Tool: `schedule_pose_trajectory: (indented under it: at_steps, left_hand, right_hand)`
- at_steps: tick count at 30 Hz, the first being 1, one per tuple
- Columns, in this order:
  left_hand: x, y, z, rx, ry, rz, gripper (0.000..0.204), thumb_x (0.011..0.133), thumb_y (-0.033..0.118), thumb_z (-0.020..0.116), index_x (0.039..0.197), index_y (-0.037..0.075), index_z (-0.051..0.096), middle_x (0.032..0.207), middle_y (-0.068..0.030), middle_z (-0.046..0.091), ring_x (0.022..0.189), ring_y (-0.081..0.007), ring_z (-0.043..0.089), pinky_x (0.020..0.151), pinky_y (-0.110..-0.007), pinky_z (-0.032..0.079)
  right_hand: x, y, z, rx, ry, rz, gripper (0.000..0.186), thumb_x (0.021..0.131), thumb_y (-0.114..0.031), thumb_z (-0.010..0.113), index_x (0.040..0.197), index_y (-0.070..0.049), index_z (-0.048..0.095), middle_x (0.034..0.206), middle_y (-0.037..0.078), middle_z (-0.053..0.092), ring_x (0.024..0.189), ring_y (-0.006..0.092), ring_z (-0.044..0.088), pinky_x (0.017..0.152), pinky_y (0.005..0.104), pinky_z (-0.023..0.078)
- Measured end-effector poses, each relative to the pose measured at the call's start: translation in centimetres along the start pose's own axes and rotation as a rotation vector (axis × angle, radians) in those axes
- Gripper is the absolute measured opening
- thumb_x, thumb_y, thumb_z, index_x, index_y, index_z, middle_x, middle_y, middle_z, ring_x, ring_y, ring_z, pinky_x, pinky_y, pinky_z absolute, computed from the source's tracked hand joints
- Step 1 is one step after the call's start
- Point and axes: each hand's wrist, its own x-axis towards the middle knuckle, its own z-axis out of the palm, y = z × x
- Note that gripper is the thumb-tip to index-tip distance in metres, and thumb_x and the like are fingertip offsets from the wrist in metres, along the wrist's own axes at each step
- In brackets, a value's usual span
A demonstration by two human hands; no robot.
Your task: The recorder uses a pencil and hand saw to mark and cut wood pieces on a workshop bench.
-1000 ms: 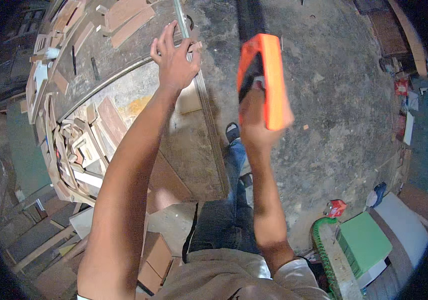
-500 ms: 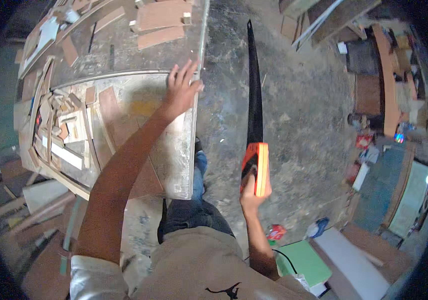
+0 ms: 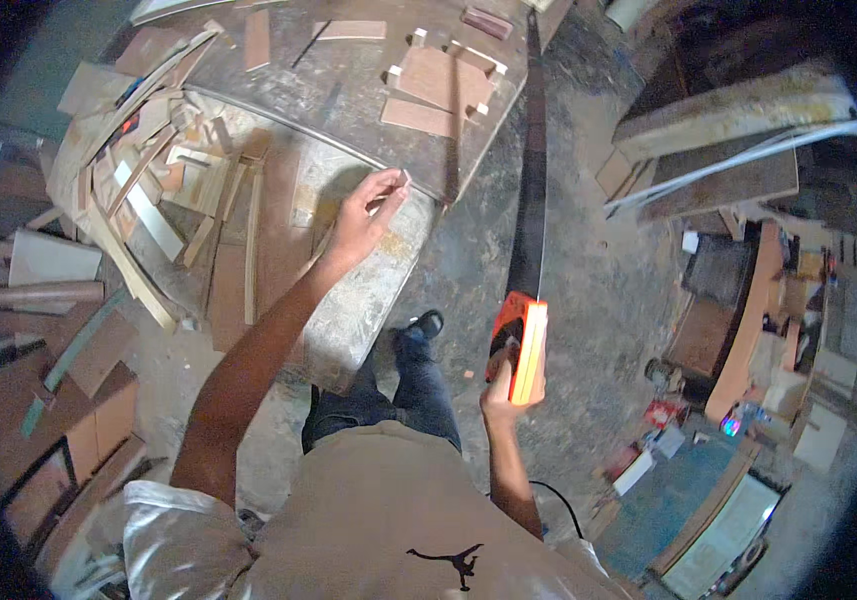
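Orange handle (image 3: 530, 350) in a closed right hand (image 3: 501, 398): the person holds a handsaw (image 3: 528, 220) beside the workbench (image 3: 363, 80), no cut underway. The left hand (image 3: 356, 222) pinches a small pale piece (image 3: 405, 178); cut wooden pieces (image 3: 418, 117) already lie there; what remains cannot be told.

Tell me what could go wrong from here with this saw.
The saw in the right hand looks close to the bench, so it might catch the edge. A swing left could cut the left hand. If dropped, it might hit the foot.
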Motion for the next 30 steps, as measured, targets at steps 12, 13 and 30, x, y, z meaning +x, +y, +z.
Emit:
schedule_pose_trajectory:
  at_steps: [12, 13, 30]
  left_hand:
    - [-1.6, 14.1, 3.7, 0.536, 0.48, 0.245, 0.028, 0.094, 0.011, 0.073, 0.121, 0.004, 0.07, 0.114, -0.0137, 0.065, 0.099, -0.0252, 0.07, 0.079, -0.034, 0.058]
    - [-1.6, 15.1, 4.5, 0.538, 0.529, 0.19, 0.028, 0.094, 0.011, 0.073, 0.12, 0.004, 0.07, 0.116, -0.0133, 0.064, 0.099, -0.0257, 0.07, 0.08, -0.036, 0.058]
    - [3.2, 20.6, 9.1, 0.564, 0.692, 0.375, 0.026, 0.098, 0.014, 0.071, 0.121, 0.003, 0.069, 0.118, -0.0093, 0.072, 0.098, -0.0187, 0.071, 0.085, -0.031, 0.057]
  right_hand:
    - [18.9, 3.8, 2.7, 0.129, -0.59, -0.694, 0.06, 0.073, 0.011, 0.061, 0.133, 0.01, 0.062, 0.126, 0.025, 0.07, 0.084, 0.0254, 0.078, 0.07, 0.0298, 0.058]
    - [20.5, 4.7, 3.2, 0.148, -0.606, -0.711, 0.06, 0.073, 0.011, 0.061, 0.133, 0.01, 0.062, 0.126, 0.025, 0.07, 0.084, 0.0254, 0.078, 0.07, 0.0298, 0.058]
    - [23.6, 8.9, 18.9, -0.162, -1.07, -1.515, 0.077, 0.076, -0.017, 0.068, 0.151, -0.019, 0.051, 0.09, 0.005, 0.071, 0.08, 0.0253, 0.069, 0.07, 0.0396, 0.057]
